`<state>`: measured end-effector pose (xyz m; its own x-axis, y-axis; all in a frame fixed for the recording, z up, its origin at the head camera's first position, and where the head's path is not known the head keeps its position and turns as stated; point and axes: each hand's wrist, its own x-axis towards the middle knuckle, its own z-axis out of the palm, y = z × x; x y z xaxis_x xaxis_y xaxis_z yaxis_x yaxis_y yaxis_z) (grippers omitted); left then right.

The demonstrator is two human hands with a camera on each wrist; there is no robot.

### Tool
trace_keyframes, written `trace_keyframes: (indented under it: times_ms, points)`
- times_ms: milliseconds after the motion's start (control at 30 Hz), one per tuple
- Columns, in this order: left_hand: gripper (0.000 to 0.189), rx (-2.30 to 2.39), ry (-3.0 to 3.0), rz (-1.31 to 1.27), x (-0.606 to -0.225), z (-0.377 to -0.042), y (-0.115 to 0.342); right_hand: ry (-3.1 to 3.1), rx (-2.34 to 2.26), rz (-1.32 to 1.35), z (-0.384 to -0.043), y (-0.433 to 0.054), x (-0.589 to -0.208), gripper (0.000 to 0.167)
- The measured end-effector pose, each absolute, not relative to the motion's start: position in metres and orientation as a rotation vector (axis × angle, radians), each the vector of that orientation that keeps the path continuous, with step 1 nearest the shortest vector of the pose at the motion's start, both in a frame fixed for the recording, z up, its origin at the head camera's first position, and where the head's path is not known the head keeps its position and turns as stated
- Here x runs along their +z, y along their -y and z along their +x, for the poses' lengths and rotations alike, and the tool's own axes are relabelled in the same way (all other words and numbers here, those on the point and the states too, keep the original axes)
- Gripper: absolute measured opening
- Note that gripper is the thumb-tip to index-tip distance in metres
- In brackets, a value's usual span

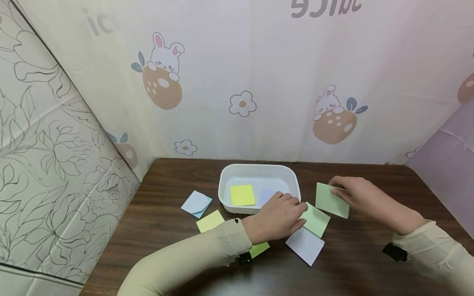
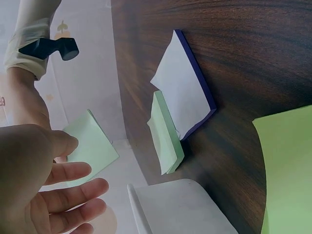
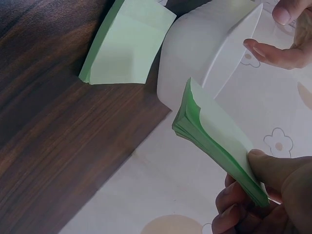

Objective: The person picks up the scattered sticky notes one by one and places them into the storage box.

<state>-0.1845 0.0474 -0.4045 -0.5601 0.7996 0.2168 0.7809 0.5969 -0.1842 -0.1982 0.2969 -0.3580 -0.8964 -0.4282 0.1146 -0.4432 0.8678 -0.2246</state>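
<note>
My right hand pinches a light green sticky note pad by its edge, thumb on one face, raised over the table right of a white tub. The right wrist view shows the darker green layered edge of this pad. My left hand hovers at the tub's front right corner, fingers loosely bent and holding nothing. Beside its fingertips, another green pad lies on the table, touching a whitish pad with a purple edge. Inside the tub are a yellow pad and a pale blue pad.
On the dark wooden table, a white-and-blue pad and a pale yellow pad lie left of the tub. My left forearm partly covers a yellow-green pad. A patterned curtain hangs behind the table.
</note>
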Motion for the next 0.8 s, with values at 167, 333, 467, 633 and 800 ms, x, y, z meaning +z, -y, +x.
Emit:
trace_keyframes:
  times_ms: [167,333,467,633,800]
  points:
    - [0.024,0.100,2.539,-1.293,-0.4040,-0.1849,-0.0464,2.962,0.381,0.706,-0.1973,-0.2950,-0.3569,0.012]
    - [0.024,0.099,2.534,-1.291,-0.4035,-0.1857,-0.0459,2.962,0.389,0.710,-0.1966,-0.2932,-0.3564,0.012]
    - [0.024,0.100,2.542,-1.294,-0.4038,-0.1866,-0.0455,2.969,0.402,0.716,-0.1962,-0.2920,-0.3567,0.012]
    - [0.025,0.096,2.553,-1.291,-0.4040,-0.1876,-0.0440,2.950,0.396,0.733,-0.1955,-0.2911,-0.3564,0.011]
    - [0.025,0.082,2.554,-1.292,-0.4031,-0.1880,-0.0427,2.925,0.388,0.751,-0.1949,-0.2901,-0.3556,0.011]
